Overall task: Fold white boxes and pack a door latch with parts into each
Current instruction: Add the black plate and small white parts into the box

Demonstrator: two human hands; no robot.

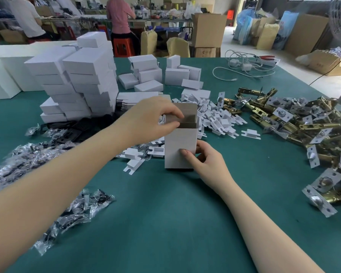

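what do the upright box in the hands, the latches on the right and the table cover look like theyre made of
Upright box: thin paperboard, matte white outside, grey-brown inside at the open top.
Door latches: metal, shiny brass-coloured bodies with silvery faceplates that glint.
Table cover: matte teal, probably felt or cloth; no glare.
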